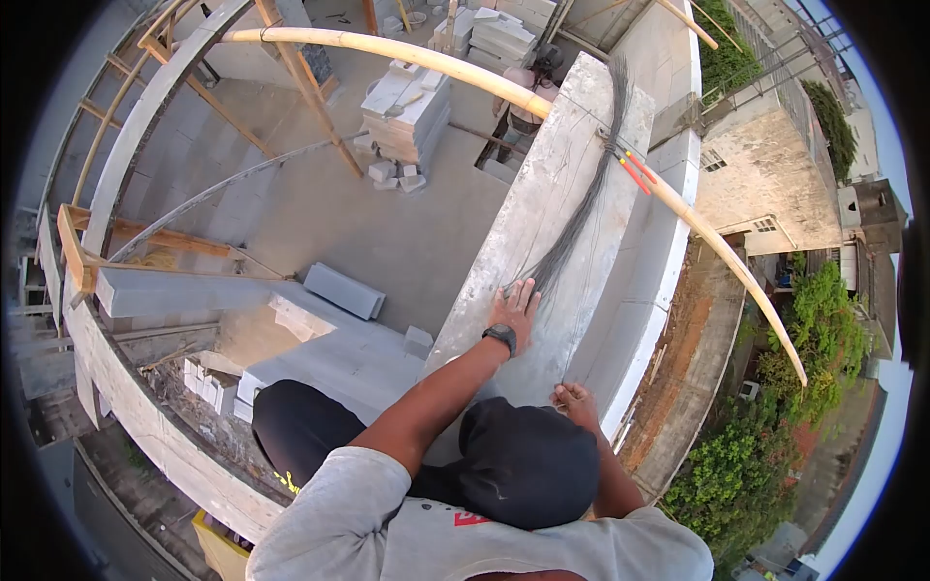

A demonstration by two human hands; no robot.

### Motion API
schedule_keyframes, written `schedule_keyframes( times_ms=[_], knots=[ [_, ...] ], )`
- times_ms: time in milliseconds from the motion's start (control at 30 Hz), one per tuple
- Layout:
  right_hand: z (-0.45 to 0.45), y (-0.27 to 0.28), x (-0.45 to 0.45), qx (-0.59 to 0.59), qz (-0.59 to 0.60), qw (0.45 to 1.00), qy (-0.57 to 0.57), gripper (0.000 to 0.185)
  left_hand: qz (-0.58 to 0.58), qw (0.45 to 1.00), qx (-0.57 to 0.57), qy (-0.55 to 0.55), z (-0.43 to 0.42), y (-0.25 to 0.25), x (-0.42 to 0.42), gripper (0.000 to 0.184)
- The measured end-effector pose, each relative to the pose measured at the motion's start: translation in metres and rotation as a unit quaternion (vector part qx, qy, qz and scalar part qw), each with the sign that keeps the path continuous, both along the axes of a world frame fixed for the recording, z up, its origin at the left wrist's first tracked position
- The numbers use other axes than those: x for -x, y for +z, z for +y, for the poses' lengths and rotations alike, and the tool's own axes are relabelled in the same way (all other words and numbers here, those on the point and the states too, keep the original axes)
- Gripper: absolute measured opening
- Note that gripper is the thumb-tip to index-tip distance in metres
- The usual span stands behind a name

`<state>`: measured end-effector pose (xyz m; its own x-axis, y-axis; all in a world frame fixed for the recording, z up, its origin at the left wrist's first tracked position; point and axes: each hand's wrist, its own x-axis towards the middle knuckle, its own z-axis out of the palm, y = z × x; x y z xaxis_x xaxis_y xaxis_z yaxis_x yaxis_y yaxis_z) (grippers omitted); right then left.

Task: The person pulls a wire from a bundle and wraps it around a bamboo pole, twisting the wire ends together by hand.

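Note:
A bundle of thin dark wires lies lengthwise on a pale concrete slab, its strands fanning out toward me. My left hand, with a black watch on the wrist, rests with fingers spread on the slab at the near end of the wires. Lower right, by my knee, my right hand has its fingers bent together near the slab's right edge; what they hold, if anything, is too small to name. Pliers with red and yellow handles lie across the bundle near a bamboo pole.
The bamboo pole crosses over the slab. Below on the left are stacked white blocks, a grey block and wooden props. Another person is beyond the slab. A deep drop with trees lies right.

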<state>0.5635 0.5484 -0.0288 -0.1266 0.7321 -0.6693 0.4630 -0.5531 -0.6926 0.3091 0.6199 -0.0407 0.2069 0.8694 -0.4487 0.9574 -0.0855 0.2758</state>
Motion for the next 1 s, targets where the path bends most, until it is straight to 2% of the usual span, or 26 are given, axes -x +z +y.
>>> schedule_keyframes(
  times_ms=[67, 133, 267, 433, 600, 667, 800, 900, 933, 967, 1000],
  knots=[
    [-0.013, 0.016, -0.019, 0.020, -0.123, 0.988, 0.095, 0.031, -0.001, 1.000, -0.008, 0.013, -0.001, 0.000, -0.003, 0.099],
    [-0.025, 0.026, -0.036, 0.031, -0.212, 0.959, 0.185, 0.031, -0.001, 1.000, -0.016, 0.013, -0.004, -0.004, -0.006, 0.098],
    [-0.060, 0.030, -0.088, 0.076, -0.316, 0.887, 0.328, 0.032, -0.010, 0.998, -0.038, 0.051, -0.003, -0.022, -0.013, 0.095],
    [-0.118, 0.039, -0.203, 0.191, -0.440, 0.735, 0.479, 0.034, -0.035, 0.997, -0.030, 0.059, -0.001, -0.029, -0.018, 0.090],
    [-0.146, 0.082, -0.305, 0.280, -0.536, 0.574, 0.552, 0.037, -0.059, 0.996, -0.037, 0.060, 0.002, -0.038, -0.017, 0.087],
    [-0.143, 0.114, -0.330, 0.272, -0.580, 0.539, 0.547, 0.035, -0.057, 0.996, -0.036, 0.064, 0.001, -0.034, -0.018, 0.089],
    [-0.105, 0.216, -0.373, 0.122, -0.742, 0.482, 0.449, 0.030, -0.067, 0.995, -0.040, 0.063, -0.001, -0.030, -0.012, 0.093],
    [-0.070, 0.314, -0.401, -0.040, -0.857, 0.413, 0.307, 0.027, -0.081, 0.994, -0.048, 0.050, 0.000, -0.026, 0.000, 0.095],
    [-0.056, 0.344, -0.409, -0.091, -0.878, 0.396, 0.254, 0.027, -0.127, 0.991, -0.028, 0.036, 0.000, -0.013, 0.012, 0.095],
    [-0.038, 0.369, -0.412, -0.144, -0.890, 0.386, 0.197, 0.027, -0.174, 0.984, -0.007, 0.021, 0.001, -0.004, 0.019, 0.096],
    [-0.019, 0.391, -0.415, -0.187, -0.892, 0.386, 0.143, 0.027, -0.174, 0.984, -0.010, 0.026, 0.005, -0.004, 0.022, 0.096]
  ],
)
